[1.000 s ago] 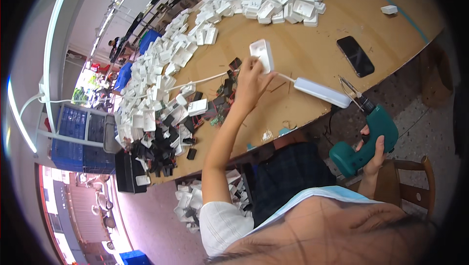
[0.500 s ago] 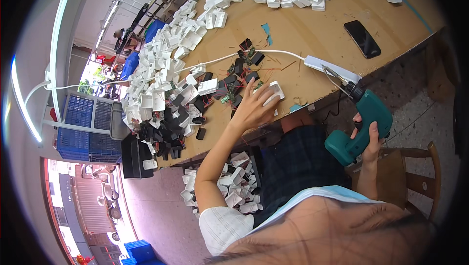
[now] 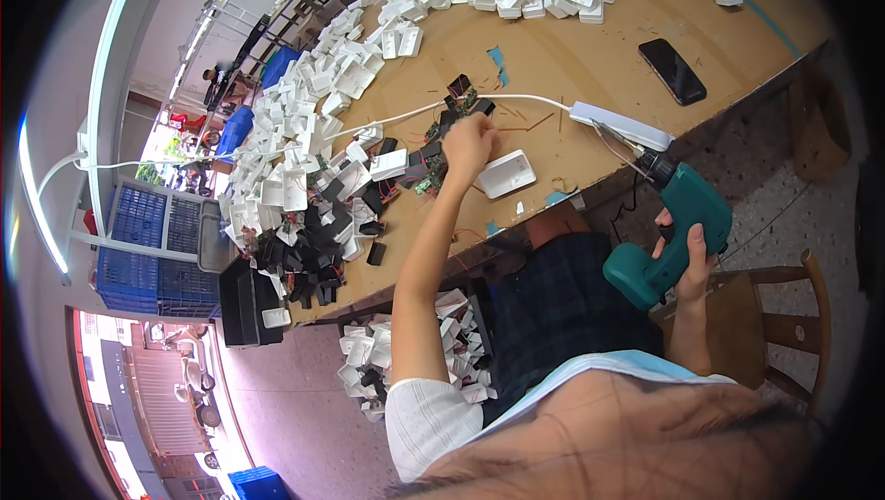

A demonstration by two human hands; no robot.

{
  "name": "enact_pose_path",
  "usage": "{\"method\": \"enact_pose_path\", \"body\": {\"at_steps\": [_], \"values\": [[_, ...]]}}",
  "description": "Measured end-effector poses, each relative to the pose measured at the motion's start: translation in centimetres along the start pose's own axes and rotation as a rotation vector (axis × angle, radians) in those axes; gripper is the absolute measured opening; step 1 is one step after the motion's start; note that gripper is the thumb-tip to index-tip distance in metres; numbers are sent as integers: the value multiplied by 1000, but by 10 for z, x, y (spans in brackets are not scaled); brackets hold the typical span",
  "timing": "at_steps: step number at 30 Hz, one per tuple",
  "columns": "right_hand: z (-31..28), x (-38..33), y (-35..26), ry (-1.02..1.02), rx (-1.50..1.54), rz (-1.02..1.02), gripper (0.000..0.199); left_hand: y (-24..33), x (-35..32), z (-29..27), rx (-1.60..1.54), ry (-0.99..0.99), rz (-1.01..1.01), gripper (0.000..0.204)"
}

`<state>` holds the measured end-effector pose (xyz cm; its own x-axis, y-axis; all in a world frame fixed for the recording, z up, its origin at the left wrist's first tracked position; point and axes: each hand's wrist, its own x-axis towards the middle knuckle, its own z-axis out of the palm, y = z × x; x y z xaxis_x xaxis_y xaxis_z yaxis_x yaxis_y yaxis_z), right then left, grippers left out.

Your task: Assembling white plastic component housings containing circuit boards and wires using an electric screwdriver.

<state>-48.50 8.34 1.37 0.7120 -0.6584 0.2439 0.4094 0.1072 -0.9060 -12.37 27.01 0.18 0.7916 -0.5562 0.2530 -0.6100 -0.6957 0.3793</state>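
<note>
My left hand (image 3: 470, 145) reaches into a loose pile of small black blocks (image 3: 431, 152) and green circuit boards (image 3: 430, 185) with red wires. Its fingers are curled together, and whatever lies between them is hidden. Just right of that wrist, an open white plastic case (image 3: 508, 175) rests on the table. My right hand (image 3: 690, 247) grips the handle of a green pistol-shaped soldering gun (image 3: 678, 233), with a finger at the trigger. The gun's thin metal front end reaches over a long white power strip (image 3: 627, 128) at the table edge.
Many white plastic cases (image 3: 318, 104) are heaped along the table's far and left sides. A phone (image 3: 672, 70) lies at the right. A white cord (image 3: 396, 117) crosses the table. Below the edge stands a box of white cases (image 3: 369, 352); a wooden chair (image 3: 784, 325) is at the right.
My left hand has moved off the white case and up into the black blocks and boards, its fingers curling in. My right hand still holds the soldering gun in about the same place.
</note>
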Motion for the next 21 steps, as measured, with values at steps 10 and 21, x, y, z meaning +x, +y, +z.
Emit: {"method": "enact_pose_path", "body": {"at_steps": [10,21], "values": [[6,-8,10,-37,-4,153,45,-34,-70,-78,-794,834,-118,16],[23,-20,40,-135,-81,254,39,23,-110,-17,-386,542,55,9]]}}
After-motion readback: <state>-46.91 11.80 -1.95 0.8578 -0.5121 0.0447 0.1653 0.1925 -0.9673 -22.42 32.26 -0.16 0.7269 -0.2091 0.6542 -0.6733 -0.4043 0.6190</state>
